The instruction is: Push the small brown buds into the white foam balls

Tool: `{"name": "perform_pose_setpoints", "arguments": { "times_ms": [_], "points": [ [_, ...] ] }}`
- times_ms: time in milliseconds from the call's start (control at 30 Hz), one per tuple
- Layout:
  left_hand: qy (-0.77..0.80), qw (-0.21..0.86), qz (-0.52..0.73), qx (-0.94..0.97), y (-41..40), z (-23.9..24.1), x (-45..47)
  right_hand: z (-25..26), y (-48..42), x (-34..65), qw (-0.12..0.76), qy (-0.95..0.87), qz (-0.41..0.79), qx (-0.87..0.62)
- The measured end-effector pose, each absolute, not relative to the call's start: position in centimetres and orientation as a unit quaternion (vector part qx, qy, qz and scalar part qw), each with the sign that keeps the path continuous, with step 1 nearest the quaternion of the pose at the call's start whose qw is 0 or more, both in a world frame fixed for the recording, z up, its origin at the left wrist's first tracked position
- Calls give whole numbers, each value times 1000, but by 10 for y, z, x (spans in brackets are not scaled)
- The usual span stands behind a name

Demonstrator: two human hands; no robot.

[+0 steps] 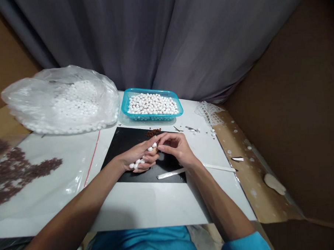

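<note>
A few white balls (138,161) lie in the left grip (137,152), its fingers curled around them. The right grip (178,146) meets it at the fingertips; I cannot tell whether its finger and thumb are closed on anything. Below both grips is a black mat (141,177), with brown bits (153,132) just beyond them and a white strip (171,173) passing under the right forearm. Farther beyond the grips, a blue basket (152,117) full of balls stands on the white bench (148,203). Left of the grips sit a clear bag (30,96) of balls and, nearer, a flat bag (75,173) holding brown bits.
</note>
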State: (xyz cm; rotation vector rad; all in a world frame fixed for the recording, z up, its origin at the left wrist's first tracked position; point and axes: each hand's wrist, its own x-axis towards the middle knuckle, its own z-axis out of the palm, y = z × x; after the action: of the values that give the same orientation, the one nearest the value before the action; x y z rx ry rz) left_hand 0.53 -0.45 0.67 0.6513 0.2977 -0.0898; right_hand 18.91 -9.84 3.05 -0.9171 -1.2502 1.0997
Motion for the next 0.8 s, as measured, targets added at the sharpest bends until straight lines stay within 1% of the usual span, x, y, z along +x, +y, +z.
{"name": "perform_pose_setpoints", "arguments": {
  "times_ms": [800],
  "points": [
    [163, 917, -55, 360, -3, 5, 6, 29, -99, 192, 568, -554, 454, -405]
  ]
}}
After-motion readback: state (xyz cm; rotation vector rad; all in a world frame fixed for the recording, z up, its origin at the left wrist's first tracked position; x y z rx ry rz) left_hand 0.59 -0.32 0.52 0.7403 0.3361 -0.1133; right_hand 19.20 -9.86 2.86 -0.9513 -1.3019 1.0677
